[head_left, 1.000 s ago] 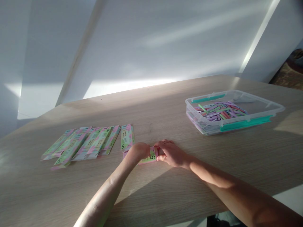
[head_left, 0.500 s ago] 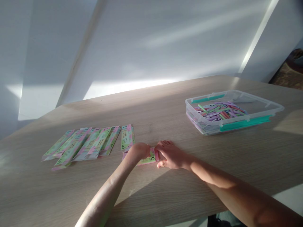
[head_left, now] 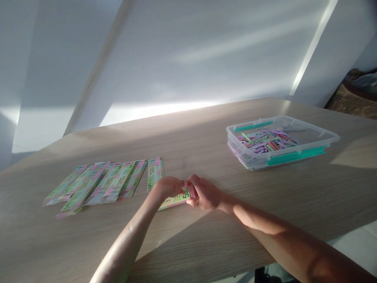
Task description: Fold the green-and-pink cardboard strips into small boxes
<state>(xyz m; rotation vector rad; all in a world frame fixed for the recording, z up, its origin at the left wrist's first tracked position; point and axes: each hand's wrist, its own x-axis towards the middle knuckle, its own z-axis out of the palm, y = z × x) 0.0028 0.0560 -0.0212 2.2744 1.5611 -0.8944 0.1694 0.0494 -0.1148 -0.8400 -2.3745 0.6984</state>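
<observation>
The pink-and-green box (head_left: 174, 201) is lying on the table (head_left: 188, 243), its long axis running left to right — the right hand (head_left: 205, 192) is pinching the nearer, right end, the left hand (head_left: 168, 187) is covering its far side — whether gripping, I can't tell

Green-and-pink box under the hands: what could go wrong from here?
1. The right hand has its fingers around the pink end flap of the green-and-pink box; uneven pressure might crease or tear it.
2. The left hand partly hides the neighbouring box; a backward slip might nudge that box. Whether they touch, I can't tell.
</observation>
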